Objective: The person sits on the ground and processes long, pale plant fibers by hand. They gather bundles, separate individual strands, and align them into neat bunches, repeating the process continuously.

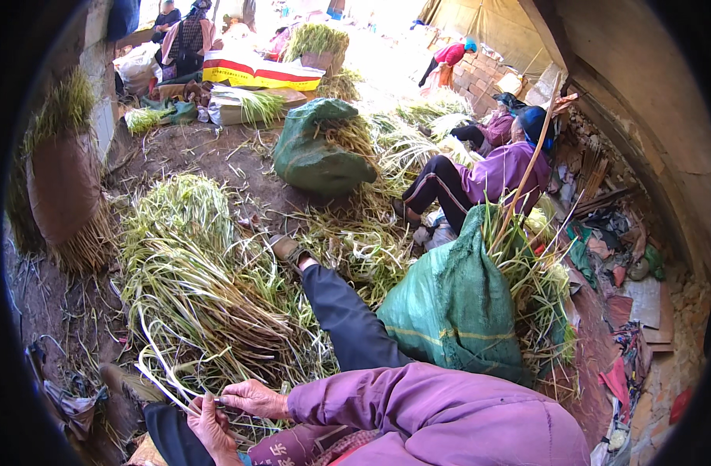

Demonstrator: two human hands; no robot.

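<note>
Pale, long plant stalks (pixel 160 364) fan up and left from my left hand (pixel 211 432), which pinches their lower ends near my lap. My right hand (pixel 253 398) meets it there, thumb and finger closed on a stalk end at the left fingertips. The exact grip is partly hidden by the fingers. Just beyond both hands lies a large heap of green and straw-coloured stalks (pixel 215 291), leafy ends pointing away. My outstretched leg (pixel 349 314) in dark trousers runs along the heap's right side. A purple sleeve (pixel 355 391) covers my right arm.
A bulging green woven sack (pixel 454 314) stands right of my leg; another green sack (pixel 320 148) sits farther ahead. A wrapped bundle (pixel 64 186) stands at left. Several people sit or bend beyond, one in purple (pixel 501 175) nearby. Rags and boards (pixel 643 303) line the right wall.
</note>
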